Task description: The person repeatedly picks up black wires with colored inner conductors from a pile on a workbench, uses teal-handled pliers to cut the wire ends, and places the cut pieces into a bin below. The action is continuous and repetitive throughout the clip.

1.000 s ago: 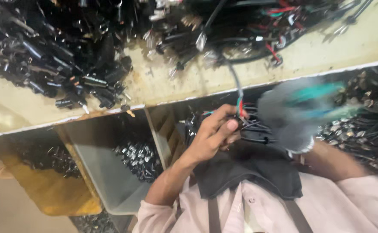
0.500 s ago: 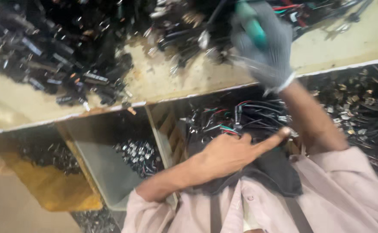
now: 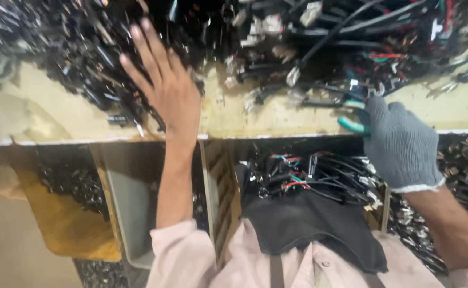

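The left hand (image 3: pixel 164 85) reached flat across the bench (image 3: pixel 244 120), its grip spread apart and empty, fingertips on the edge of the heap of black connectors (image 3: pixel 68 48). The gloved right hand (image 3: pixel 399 141) rested at the bench's front edge, its grip clamped on a teal-handled tool (image 3: pixel 351 125) beside the tangle of cables (image 3: pixel 351 42). Only a narrow bare strip of bench ran between the piles and the white edge. Below the edge, a bundle of wired plugs (image 3: pixel 314 176) lay on a dark cloth (image 3: pixel 314 224), near a grey bin (image 3: pixel 127 202).
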`<move>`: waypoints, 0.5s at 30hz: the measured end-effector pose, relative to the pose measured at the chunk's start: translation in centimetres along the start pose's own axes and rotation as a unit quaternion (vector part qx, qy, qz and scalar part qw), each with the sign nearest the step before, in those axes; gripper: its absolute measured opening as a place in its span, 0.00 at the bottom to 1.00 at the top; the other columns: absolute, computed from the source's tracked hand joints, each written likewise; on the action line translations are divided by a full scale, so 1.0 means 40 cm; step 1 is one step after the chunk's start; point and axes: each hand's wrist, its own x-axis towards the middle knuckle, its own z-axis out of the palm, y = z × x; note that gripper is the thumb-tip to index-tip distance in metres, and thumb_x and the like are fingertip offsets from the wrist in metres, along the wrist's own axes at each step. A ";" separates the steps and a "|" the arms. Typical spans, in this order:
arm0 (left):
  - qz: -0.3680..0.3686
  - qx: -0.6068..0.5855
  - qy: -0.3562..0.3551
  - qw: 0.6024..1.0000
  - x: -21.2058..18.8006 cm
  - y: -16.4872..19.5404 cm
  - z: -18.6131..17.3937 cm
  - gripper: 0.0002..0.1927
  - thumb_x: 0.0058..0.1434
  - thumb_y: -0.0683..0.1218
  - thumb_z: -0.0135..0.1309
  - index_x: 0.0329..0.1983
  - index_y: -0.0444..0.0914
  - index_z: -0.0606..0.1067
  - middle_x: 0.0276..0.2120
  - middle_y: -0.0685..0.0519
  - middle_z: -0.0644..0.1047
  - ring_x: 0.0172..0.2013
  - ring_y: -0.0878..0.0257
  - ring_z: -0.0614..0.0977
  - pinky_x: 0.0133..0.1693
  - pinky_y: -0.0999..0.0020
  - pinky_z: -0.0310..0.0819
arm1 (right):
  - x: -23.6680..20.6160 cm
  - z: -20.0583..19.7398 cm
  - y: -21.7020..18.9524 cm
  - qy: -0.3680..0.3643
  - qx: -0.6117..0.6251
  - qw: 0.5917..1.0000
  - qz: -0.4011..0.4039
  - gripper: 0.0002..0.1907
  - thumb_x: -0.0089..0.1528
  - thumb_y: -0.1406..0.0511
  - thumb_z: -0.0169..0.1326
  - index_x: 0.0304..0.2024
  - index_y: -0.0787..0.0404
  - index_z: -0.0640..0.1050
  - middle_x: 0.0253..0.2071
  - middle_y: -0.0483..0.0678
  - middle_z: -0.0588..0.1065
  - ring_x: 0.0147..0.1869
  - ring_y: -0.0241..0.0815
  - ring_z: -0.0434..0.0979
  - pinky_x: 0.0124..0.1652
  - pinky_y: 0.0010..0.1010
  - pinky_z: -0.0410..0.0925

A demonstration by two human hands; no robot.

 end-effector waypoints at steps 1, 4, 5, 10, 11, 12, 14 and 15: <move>0.007 -0.036 0.014 0.999 -0.020 -0.011 0.004 0.12 0.71 0.47 0.63 0.48 0.34 0.77 0.77 0.39 0.51 0.77 0.45 0.45 0.76 0.38 0.34 | 0.002 -0.003 -0.002 -0.008 0.001 1.000 0.008 0.14 0.67 0.64 0.61 0.53 0.58 0.76 0.35 0.53 0.74 0.34 0.54 0.78 0.32 0.44 0.70; -0.029 -0.307 0.031 0.951 -0.075 -0.008 -0.025 0.17 0.67 0.52 0.67 0.47 0.36 0.78 0.64 0.45 0.70 0.67 0.47 0.68 0.69 0.45 0.59 | 0.006 0.005 0.018 0.003 0.037 0.999 -0.005 0.12 0.67 0.66 0.60 0.51 0.62 0.76 0.33 0.54 0.75 0.34 0.56 0.79 0.31 0.44 0.70; -0.081 -0.465 0.007 0.881 -0.082 0.008 -0.045 0.20 0.62 0.53 0.68 0.48 0.35 0.79 0.55 0.51 0.79 0.59 0.53 0.80 0.62 0.52 0.73 | 0.006 0.020 0.028 0.035 0.081 0.996 -0.019 0.14 0.65 0.67 0.58 0.52 0.63 0.76 0.36 0.55 0.76 0.35 0.55 0.79 0.33 0.43 0.71; -0.119 -0.890 -0.017 0.440 -0.093 0.232 -0.186 0.22 0.59 0.59 0.66 0.47 0.41 0.76 0.50 0.54 0.75 0.53 0.61 0.77 0.58 0.63 0.73 | -0.026 0.088 0.108 0.058 0.408 0.909 0.061 0.04 0.69 0.68 0.56 0.39 0.61 0.75 0.48 0.52 0.79 0.41 0.40 0.81 0.41 0.32 0.74; -0.079 -0.930 -0.042 0.355 -0.101 0.277 -0.204 0.20 0.60 0.60 0.63 0.45 0.43 0.78 0.50 0.54 0.77 0.54 0.60 0.77 0.60 0.63 0.72 | -0.043 0.098 0.107 0.036 0.448 0.887 0.107 0.07 0.72 0.66 0.55 0.38 0.62 0.75 0.42 0.49 0.77 0.38 0.37 0.79 0.38 0.31 0.72; -0.101 -0.961 -0.126 0.225 -0.124 0.316 -0.230 0.21 0.61 0.58 0.64 0.50 0.42 0.77 0.50 0.51 0.79 0.47 0.61 0.80 0.52 0.61 0.76 | -0.061 0.101 0.098 0.016 0.484 0.862 0.152 0.11 0.75 0.65 0.54 0.38 0.62 0.75 0.37 0.47 0.76 0.35 0.35 0.77 0.35 0.30 0.70; -0.139 -0.940 -0.252 0.183 -0.167 0.349 -0.259 0.22 0.65 0.55 0.63 0.57 0.38 0.77 0.47 0.48 0.80 0.37 0.64 0.79 0.42 0.63 0.77 | -0.095 0.088 0.071 -0.008 0.479 0.867 0.135 0.10 0.74 0.64 0.55 0.37 0.60 0.75 0.32 0.45 0.75 0.32 0.35 0.75 0.32 0.30 0.68; -0.144 -0.900 -0.302 0.279 -0.186 0.352 -0.265 0.23 0.68 0.54 0.61 0.60 0.36 0.77 0.44 0.48 0.80 0.34 0.66 0.77 0.40 0.67 0.73 | -0.105 0.075 0.058 -0.002 0.440 0.895 0.075 0.06 0.69 0.64 0.56 0.37 0.57 0.76 0.32 0.45 0.76 0.32 0.38 0.76 0.32 0.32 0.68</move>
